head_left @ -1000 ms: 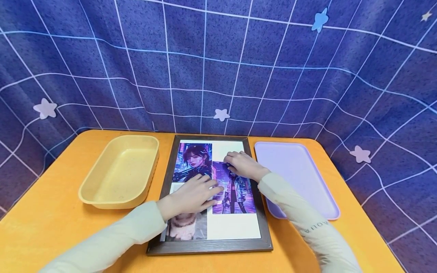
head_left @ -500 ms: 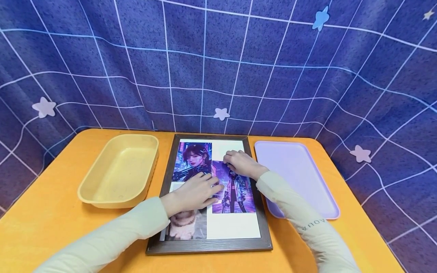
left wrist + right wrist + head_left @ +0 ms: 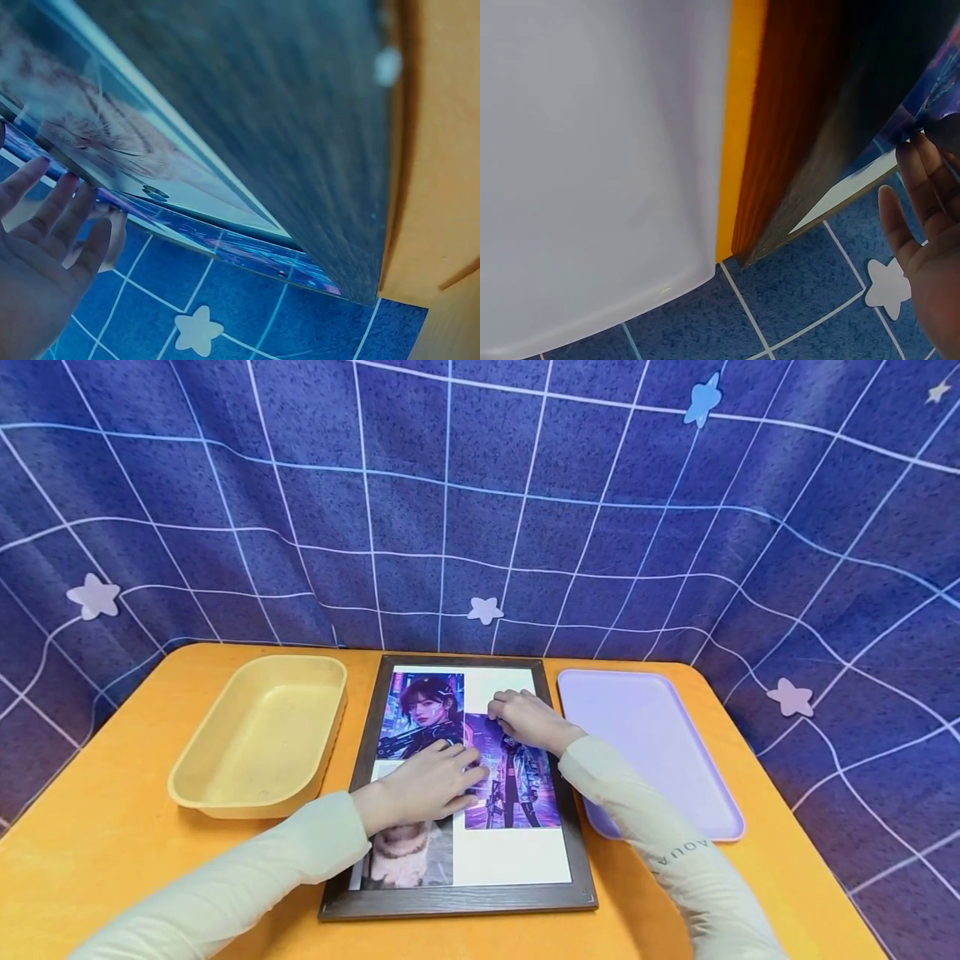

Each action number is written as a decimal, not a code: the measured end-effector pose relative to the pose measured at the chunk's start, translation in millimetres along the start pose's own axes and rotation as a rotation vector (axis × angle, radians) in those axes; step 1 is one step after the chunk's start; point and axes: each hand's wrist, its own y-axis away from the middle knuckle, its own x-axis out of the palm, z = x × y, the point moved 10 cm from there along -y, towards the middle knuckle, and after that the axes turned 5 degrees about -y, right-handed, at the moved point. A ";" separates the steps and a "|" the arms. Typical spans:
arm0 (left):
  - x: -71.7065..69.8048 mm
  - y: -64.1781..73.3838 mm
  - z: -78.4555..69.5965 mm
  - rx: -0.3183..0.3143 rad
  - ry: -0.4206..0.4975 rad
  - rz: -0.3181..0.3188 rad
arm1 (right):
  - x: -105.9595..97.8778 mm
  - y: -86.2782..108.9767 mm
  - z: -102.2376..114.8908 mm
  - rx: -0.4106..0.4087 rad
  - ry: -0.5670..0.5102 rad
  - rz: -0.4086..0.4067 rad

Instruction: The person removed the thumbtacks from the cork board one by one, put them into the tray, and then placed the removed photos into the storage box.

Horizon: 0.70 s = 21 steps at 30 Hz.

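Note:
A purple picture print (image 3: pixel 512 789) of a standing figure lies on the white backing inside a dark picture frame (image 3: pixel 459 902). My left hand (image 3: pixel 427 783) rests with spread fingers at the print's left edge. In the left wrist view the left hand's fingers (image 3: pixel 56 206) are nearly straight. At the print's top edge my right hand (image 3: pixel 528 720) pinches it with bent fingers. The right wrist view shows right-hand fingers (image 3: pixel 926 180) against a dark upper corner. A portrait print (image 3: pixel 423 710) fills the frame's upper left; a furry-animal print (image 3: pixel 412 856) lies lower left, partly hidden by my left hand.
A yellow bin (image 3: pixel 262 743) stands left of the frame. To the right lies a flat lilac tray (image 3: pixel 652 752). All sit on an orange table (image 3: pixel 97 868), with a blue gridded curtain (image 3: pixel 420 510) behind it.
Both hands stay nearly in place on the purple print. The left wrist shifts very slightly; the prints and frame keep their places.

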 end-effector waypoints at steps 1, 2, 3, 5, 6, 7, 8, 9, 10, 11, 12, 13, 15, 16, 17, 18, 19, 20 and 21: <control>0.2 -0.1 0.0 0.002 0.001 -0.002 | 0.3 -0.4 -0.2 -0.002 0.000 -0.002; 0.1 0.0 -0.2 0.004 0.000 -0.005 | 0.2 -0.7 -0.1 -0.006 0.000 -0.006; 0.4 0.1 -0.3 0.006 0.001 -0.004 | 0.3 -1.0 0.0 -0.008 -0.001 -0.007; 0.8 0.2 -0.5 0.009 0.000 -0.003 | 0.1 -1.6 0.7 -0.016 -0.001 -0.012; 1.1 0.3 -0.8 0.012 -0.001 -0.004 | 0.0 -1.9 1.1 -0.019 -0.001 -0.014; 1.5 0.5 -0.9 0.014 -0.004 -0.004 | 0.2 -2.4 1.3 -0.019 0.002 -0.013; 2.1 0.7 -1.1 0.016 -0.007 -0.003 | 0.4 -2.8 1.4 -0.019 0.002 -0.012; 2.5 0.9 -1.2 0.017 -0.009 -0.005 | 0.6 -3.2 1.4 -0.018 0.002 -0.011; 3.1 1.0 -1.3 0.019 -0.011 -0.005 | 0.8 -3.5 1.4 -0.017 0.002 -0.009; 3.6 1.2 -1.3 0.019 -0.012 -0.007 | 1.1 -3.7 1.4 -0.015 0.002 -0.006; 4.1 1.3 -1.4 0.019 -0.011 -0.009 | 1.2 -3.8 1.4 -0.013 0.002 -0.004; 4.6 1.5 -1.3 0.019 -0.009 -0.010 | 1.3 -4.0 1.4 -0.012 0.001 -0.002; 5.1 1.8 -0.9 0.017 -0.005 -0.015 | 1.5 -4.2 1.4 -0.011 0.003 0.001; 5.4 2.0 -0.6 0.015 -0.001 -0.016 | 1.5 -4.4 1.4 -0.011 0.004 0.000; 5.6 2.2 -0.2 0.013 0.001 -0.017 | 1.4 -4.5 1.4 -0.012 0.005 0.000; 5.8 2.3 0.1 0.011 0.004 -0.019 | 1.3 -4.6 1.3 -0.012 0.005 -0.001; 6.1 2.4 0.4 0.009 0.006 -0.017 | 1.2 -4.7 1.2 -0.013 0.002 -0.001; 6.3 2.5 0.6 0.007 0.010 -0.017 | 1.2 -4.7 0.9 -0.014 0.000 -0.002; 6.6 2.5 0.9 0.005 0.014 -0.015 | 0.9 -4.8 0.9 -0.017 -0.006 -0.007</control>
